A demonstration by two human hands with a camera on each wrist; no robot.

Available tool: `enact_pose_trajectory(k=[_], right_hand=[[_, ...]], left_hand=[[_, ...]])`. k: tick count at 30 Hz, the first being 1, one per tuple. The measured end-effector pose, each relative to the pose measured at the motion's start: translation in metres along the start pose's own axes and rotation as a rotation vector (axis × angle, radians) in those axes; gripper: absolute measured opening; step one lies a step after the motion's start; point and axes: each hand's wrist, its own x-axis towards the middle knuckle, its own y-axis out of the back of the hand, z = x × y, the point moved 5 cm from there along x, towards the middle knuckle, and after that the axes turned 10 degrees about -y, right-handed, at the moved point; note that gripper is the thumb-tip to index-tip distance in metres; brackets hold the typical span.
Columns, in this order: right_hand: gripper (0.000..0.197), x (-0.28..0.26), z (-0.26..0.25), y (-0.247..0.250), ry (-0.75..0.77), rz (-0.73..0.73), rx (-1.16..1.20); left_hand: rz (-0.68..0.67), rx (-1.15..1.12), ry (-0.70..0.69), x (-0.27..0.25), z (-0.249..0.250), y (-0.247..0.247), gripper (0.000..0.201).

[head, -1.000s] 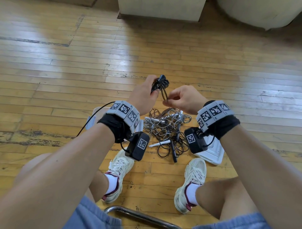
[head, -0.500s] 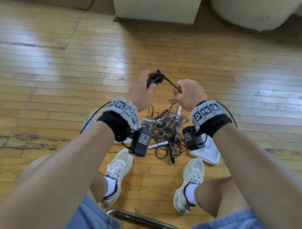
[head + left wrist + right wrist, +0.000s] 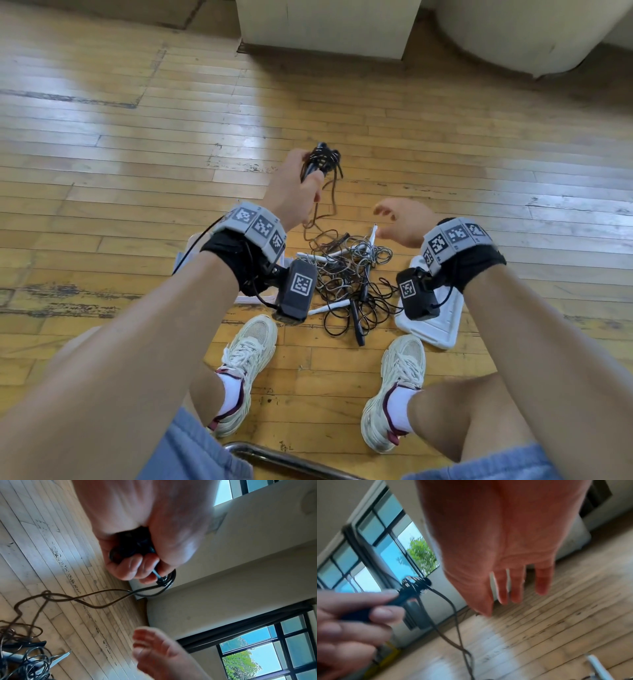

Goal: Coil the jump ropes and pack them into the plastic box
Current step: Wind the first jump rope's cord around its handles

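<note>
While the person sits over a wooden floor [image 3: 102, 178], the items read as follows.

Left hand [image 3: 294, 192]: raised above the floor, fingers [image 3: 130, 566] curled round the black handles [image 3: 406, 596] of a jump rope. Several turns of dark rope [image 3: 323, 159] are wound about the far end of the handles, above the fist.

Loose rope tail [image 3: 96, 596]: hangs from the wound end, crosses itself once, and runs down toward the near side into the heap on the floor.

Right hand [image 3: 400, 222]: lower than the left and to its right, fingers [image 3: 517, 585] straight and slightly spread, holding nothing; it is apart from the rope.

Tangle of jump ropes [image 3: 346, 274]: on the floor between and below the two wrists, just beyond the shoes. Dark and grey cords are mixed together; white handles [image 3: 329, 306] and a black handle [image 3: 356, 318] stick out of it.

White lid [image 3: 435, 318]: flat on the floor, just right of the tangle, partly behind the right wrist camera.

Plastic box [image 3: 186, 260]: only pale edges show, left of the tangle, mostly hidden behind the left wrist; its contents cannot be seen.

Shoes [image 3: 246, 363]: a cream pair, near side of the heap, one each side.

Chair tube [image 3: 291, 460]: metal, curved, at the nearest edge.

Far side: pale furniture bases [image 3: 325, 27] on the floor; windows [image 3: 257, 655] in the wrist views.
</note>
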Motion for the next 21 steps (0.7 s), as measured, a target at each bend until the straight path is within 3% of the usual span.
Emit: enact_pose_trajectory(k=[3,6,8,10,16,21], right_hand=[[0.054,-0.012,-0.024,0.019,0.148,0.062,0.412],[0.048,-0.019,-0.038,0.027,0.259,-0.099,0.926],[0.046,-0.019,-0.044,0.026,0.258,-0.215,1.127],[0.041,-0.018,-0.047,0.024,0.25,-0.245,1.177],[0.018,-0.019,-0.051,0.02,0.256,-0.185,1.027],[0.028,-0.032,-0.056,0.017,0.371,-0.207,0.912]], left_hand=[[-0.083,0.0,-0.029,-0.003,0.005,-0.007,0.032],[-0.127,0.023,-0.049,-0.004,0.008,-0.01,0.031],[-0.122,0.066,-0.078,-0.004,0.008,-0.009,0.029],[-0.118,0.154,-0.123,-0.004,0.008,-0.009,0.029],[-0.107,0.364,-0.193,-0.007,0.005,-0.005,0.03],[-0.076,0.324,-0.101,-0.005,0.003,-0.002,0.03]])
